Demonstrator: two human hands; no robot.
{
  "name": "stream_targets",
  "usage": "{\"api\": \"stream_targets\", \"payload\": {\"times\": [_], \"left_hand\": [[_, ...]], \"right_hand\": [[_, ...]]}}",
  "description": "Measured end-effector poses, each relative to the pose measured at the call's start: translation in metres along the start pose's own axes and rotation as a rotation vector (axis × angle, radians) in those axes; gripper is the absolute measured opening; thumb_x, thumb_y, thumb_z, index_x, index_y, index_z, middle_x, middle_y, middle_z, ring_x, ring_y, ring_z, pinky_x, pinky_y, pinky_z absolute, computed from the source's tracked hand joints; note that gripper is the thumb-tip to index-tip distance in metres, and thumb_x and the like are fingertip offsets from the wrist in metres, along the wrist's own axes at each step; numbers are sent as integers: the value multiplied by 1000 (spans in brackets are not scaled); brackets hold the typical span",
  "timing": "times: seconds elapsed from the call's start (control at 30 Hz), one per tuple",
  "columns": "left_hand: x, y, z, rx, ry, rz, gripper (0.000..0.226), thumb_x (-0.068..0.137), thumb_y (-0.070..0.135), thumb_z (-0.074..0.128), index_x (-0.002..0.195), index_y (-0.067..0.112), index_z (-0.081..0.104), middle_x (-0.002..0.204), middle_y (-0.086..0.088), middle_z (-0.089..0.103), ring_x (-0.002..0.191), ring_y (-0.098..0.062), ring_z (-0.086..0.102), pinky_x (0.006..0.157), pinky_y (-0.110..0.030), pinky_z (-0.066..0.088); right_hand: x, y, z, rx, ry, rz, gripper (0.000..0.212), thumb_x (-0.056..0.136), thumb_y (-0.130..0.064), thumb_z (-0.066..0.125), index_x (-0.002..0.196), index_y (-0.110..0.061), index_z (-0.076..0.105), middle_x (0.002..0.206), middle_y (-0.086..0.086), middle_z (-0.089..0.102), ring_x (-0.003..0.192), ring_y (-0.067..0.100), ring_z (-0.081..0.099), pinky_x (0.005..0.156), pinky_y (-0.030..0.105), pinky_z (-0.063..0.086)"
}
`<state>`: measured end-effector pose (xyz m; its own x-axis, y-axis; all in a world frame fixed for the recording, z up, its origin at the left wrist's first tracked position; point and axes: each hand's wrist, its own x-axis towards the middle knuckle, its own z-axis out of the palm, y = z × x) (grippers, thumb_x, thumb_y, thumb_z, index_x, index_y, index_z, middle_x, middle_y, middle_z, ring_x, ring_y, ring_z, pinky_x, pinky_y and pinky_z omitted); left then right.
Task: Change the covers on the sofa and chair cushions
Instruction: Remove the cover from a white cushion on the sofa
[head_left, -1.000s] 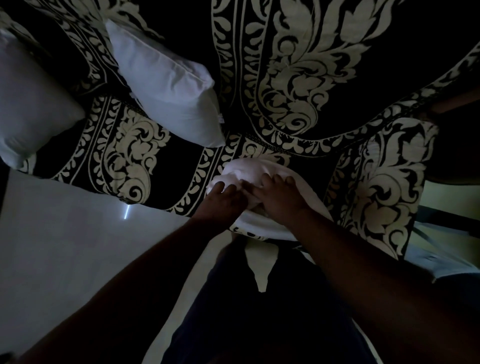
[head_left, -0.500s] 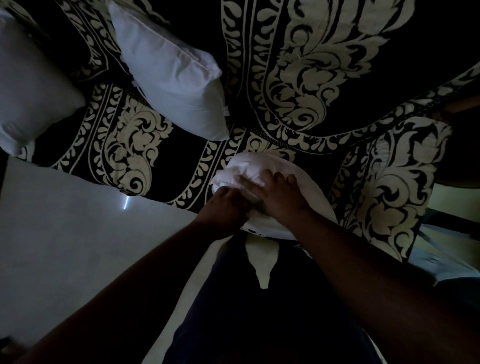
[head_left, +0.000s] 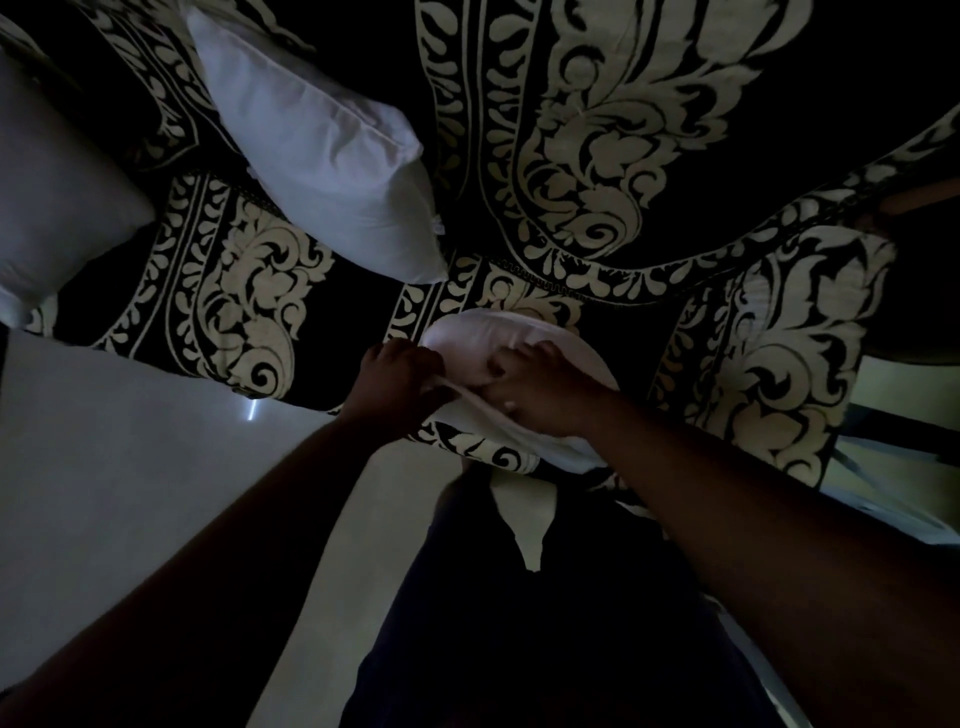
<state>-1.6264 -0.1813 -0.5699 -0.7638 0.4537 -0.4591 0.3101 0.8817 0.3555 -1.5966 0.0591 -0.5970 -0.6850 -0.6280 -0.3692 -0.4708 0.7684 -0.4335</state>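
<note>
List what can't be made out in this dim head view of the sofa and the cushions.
- Head view: the middle of the white cushion, covered by the left hand and right hand.
- Left hand's fingertips, lost in shadow against the cushion edge.
- Far-left bare pillow, cut off by the frame edge.
- Upper sofa, cropped at the top.

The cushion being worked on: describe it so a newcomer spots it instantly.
On the black-and-cream sofa, look to the seat's front edge. The cushion there is white like the two bare ones further left, but only it has both hands on it.
</note>
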Motion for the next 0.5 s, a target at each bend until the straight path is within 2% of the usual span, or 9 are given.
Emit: {"api": "stream_targets", "payload": {"times": [0.07,0.17,0.2,0.3,0.37,0.43,0.5], "left_hand": [[14,7,-5,-1,-19,-50,44,87,58,54,103,20,69,100,-9,67,104,-33,57,93,-44,39],[36,24,-15,102,-10,-94,38,92,56,56,110,25,70,104,-11,68,109,-35,57,98,-46,37],[43,33,-17,154,-6,-68,41,93,58,49,111,28,70,106,-10,69,112,-34,56,100,-48,35],[60,67,-25,297,-20,101,50,91,57,36,109,27,72,106,-6,71,113,-34,55,104,-52,33],[69,89,-25,326,-65,203,44,93,52,43,114,24,70,114,-4,68,116,-32,53,106,-52,34],[76,106,-21,253,-102,276,39,92,46,56,118,19,68,121,-7,61,118,-33,52,105,-52,36],[84,117,-16,179,-125,307,37,92,42,60,117,15,67,120,-10,60,114,-34,55,99,-52,42]], "right_hand": [[-20,5,2,144,186,113,28,87,-32,63,112,-42,72,127,2,57,116,31,49,95,48,42],[-51,-3,-4,82,378,327,27,89,-41,61,114,-39,71,121,0,58,117,28,48,95,46,40],[-62,-5,-1,23,394,401,28,88,-44,63,115,-37,69,115,-1,58,111,28,50,92,46,42],[-89,-18,20,-48,275,554,40,84,-49,70,119,-32,66,105,0,60,100,27,57,84,45,43],[-97,-17,31,-12,241,644,51,85,-49,69,131,-29,60,111,3,63,105,28,60,87,46,45],[-99,-13,34,118,255,745,58,85,-49,68,137,-26,54,121,5,61,115,29,57,93,48,48],[-101,-5,33,189,293,798,52,87,-48,64,134,-27,56,127,4,55,119,28,51,94,48,47]]}}
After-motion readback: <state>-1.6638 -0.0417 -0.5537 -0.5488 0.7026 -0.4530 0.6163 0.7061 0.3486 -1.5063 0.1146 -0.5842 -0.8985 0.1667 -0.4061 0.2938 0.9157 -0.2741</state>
